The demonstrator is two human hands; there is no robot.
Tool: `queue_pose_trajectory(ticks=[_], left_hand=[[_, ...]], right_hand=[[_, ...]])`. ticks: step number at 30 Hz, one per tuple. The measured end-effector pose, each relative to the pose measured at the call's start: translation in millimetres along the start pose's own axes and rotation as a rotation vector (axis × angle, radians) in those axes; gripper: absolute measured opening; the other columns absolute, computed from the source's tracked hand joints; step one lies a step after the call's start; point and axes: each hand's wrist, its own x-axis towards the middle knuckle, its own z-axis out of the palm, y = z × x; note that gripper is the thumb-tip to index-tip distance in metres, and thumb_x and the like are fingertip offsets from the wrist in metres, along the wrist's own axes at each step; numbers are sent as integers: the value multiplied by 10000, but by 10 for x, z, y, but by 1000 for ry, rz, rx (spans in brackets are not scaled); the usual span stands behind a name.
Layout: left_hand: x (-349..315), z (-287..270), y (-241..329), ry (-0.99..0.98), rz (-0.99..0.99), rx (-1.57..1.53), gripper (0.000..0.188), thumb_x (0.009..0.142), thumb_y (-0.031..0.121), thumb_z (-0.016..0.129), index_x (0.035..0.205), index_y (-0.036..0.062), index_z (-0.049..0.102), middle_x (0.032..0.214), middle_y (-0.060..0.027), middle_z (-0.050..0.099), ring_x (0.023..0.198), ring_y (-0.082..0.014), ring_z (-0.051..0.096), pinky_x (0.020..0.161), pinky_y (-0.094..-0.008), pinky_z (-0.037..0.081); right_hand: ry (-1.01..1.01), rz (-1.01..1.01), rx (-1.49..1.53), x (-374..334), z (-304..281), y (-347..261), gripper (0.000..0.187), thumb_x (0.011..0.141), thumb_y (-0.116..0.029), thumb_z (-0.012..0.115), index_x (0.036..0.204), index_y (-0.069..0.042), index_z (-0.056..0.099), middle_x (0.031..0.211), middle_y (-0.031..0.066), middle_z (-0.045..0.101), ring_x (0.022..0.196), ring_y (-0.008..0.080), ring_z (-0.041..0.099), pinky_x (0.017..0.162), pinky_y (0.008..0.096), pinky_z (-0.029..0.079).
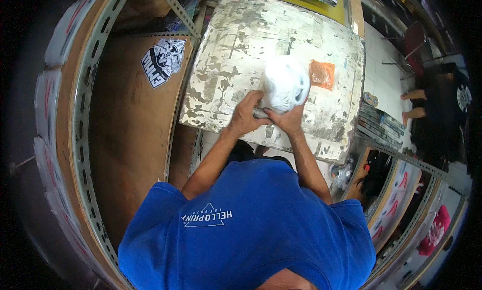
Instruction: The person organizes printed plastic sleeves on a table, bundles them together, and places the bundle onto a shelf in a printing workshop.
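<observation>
While both hands hold the white bundle point(287, 84) over the worn table point(226, 64), it is just beyond the thumbs. The left hand point(246, 114) curves its fingers against the near left side; the right hand point(287, 121) grips the near right side, its fingers partly hidden. Rightward lies an orange packet point(322, 74).

Shirt point(271, 204): bright blue, loose
Sleeves point(150, 209): short, same blue, wide at the openings
Print point(207, 218): white, on the left chest, small lettering across a thin triangle outline
Neckline point(324, 275): rounded, blue, seam-edged
Left hand point(245, 114): bare
Right hand point(289, 121): bare
Forearms point(213, 155): bare
Lower clothing point(242, 151): dark, mostly hidden by shirt
</observation>
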Motion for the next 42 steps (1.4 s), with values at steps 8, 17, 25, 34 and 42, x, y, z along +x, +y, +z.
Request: queue_pose_trajectory(ticks=[8, 17, 25, 34, 42], left_hand=[[968, -544, -37, -62, -126, -589, 725, 940, 525, 466, 1456, 29, 355, 1413, -147, 465, 1297, -254, 447, 1078, -390, 333], [1208, 62, -132, -384, -173, -755, 830, 989, 645, 143, 1408, -21, 409, 1350, -173, 511, 1270, -252, 454, 1099, -360, 322], [935, 134, -292, -205, -58, -725, 843, 981, 657, 124, 1402, -28, 377, 1336, -180, 499, 1276, -268, 441, 1091, -378, 318], [896, 178, -644, -294, -193, -899, 878, 956, 701, 129, 1462, 3, 294, 1435, -179, 402, 1328, -269, 383, 1103, -384, 307], [739, 336, -932, -373, -299, -918, 804, 982, 660, 167, 1473, 37, 296, 1440, -140, 396, 1337, -254, 358, 1126, -366, 263]], right_hand=[[316, 14, -282, -264, 247, -87, 1406, 496, -244, 938, 1480, 69, -16, 1486, 275, 194, 1402, 361, 233, 1176, 411, 193], [593, 194, -130, -151, 672, -63, 1208, 535, -164, 933, 1437, 77, 166, 1326, 232, 452, 1219, 332, 480, 1048, 401, 386], [575, 111, -204, -187, 550, -51, 1118, 525, -194, 934, 1387, 73, 275, 1230, 220, 541, 1146, 327, 550, 988, 395, 445], [658, 118, -410, -274, 709, -131, 1233, 482, -129, 941, 1442, 73, 193, 1327, 224, 468, 1207, 333, 517, 1029, 391, 424], [638, 149, -140, -207, 680, -32, 1211, 488, -102, 939, 1441, 52, 208, 1305, 227, 486, 1218, 318, 513, 1032, 390, 425]])
